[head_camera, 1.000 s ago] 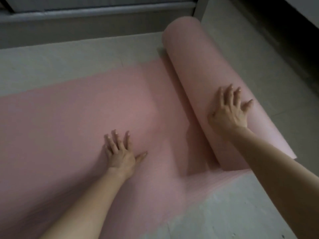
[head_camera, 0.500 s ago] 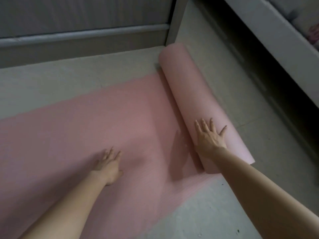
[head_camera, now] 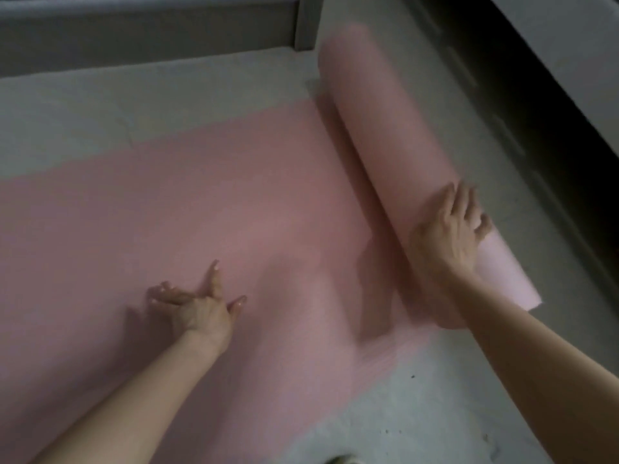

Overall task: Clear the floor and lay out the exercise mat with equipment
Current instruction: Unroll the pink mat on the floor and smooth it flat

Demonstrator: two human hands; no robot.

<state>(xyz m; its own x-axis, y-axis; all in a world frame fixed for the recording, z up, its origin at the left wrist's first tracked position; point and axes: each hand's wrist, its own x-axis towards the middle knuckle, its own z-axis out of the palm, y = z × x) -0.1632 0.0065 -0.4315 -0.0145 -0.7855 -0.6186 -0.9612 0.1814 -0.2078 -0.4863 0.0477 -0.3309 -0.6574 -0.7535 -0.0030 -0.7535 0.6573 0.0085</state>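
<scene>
Head view, right hand [head_camera: 450,234] blurred on mat roll [head_camera: 385,128], fingertips hidden.

Mat [head_camera: 207,202] plain pale pink, no pattern; floor [head_camera: 418,413] light grey, dark specks; wall base [head_camera: 134,38] grey.

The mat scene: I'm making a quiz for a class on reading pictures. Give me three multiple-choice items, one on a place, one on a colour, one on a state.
1. Where does the left hand rest?
A. on the flat part of the mat
B. on the bare floor
C. on the roll

2. What colour is the mat?
A. blue
B. pink
C. green

3. What state is the mat in?
A. fully rolled up
B. fully flat
C. partly unrolled

Answers: 1 A, its fingers are spread on the flat pink sheet. 2 B, sheet and roll are both pink. 3 C, a roll remains under the right hand beside the flat stretch.
</scene>
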